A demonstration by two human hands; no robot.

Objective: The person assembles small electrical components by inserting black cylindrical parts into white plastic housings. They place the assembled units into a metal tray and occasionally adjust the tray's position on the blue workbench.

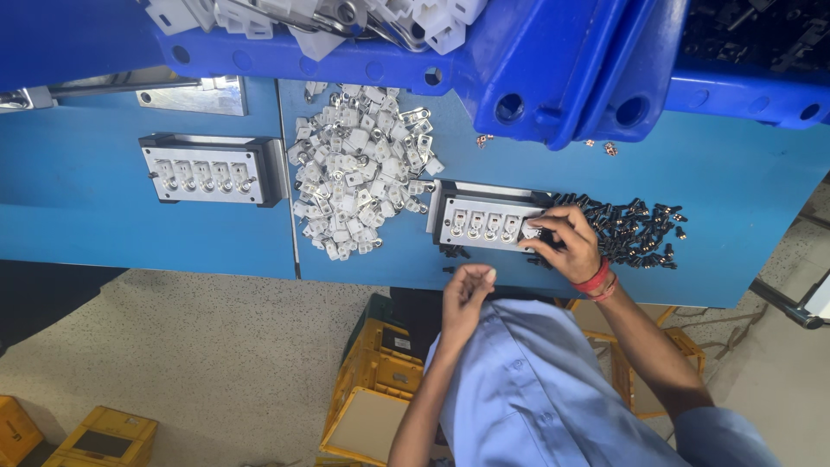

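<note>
Two metal fixture blocks lie on the blue workbench [104, 225]. The near fixture block [484, 223], dark-framed with a pale face and a row of five sockets, sits close to the bench's front edge, just above the person's chest. The second fixture block [209, 169], of the same pattern, lies well apart toward the bench's other end and is untouched.

Right hand [566, 244]: rests on the end of the near block, fingers pinched together on a small black part [534, 232] at the last socket. Whether the part is seated or only held over the socket cannot be told at this size.

Left hand [467, 290]: off the bench at its front edge, fingers curled shut; it may hold something small, but the contents are hidden.

Stock: a heap of black parts [640, 232] just beside the right hand; a heap of white plastic housings [359, 169] between the two blocks, some with metal tabs. Blue bins [553, 60] overhang the back edge.

Handling, as judged: the black part looks light, stiff and small enough to slip or roll from the fingers; a fingertip pinch across its body suits it best. The block looks heavy and stays put unaided.
</note>
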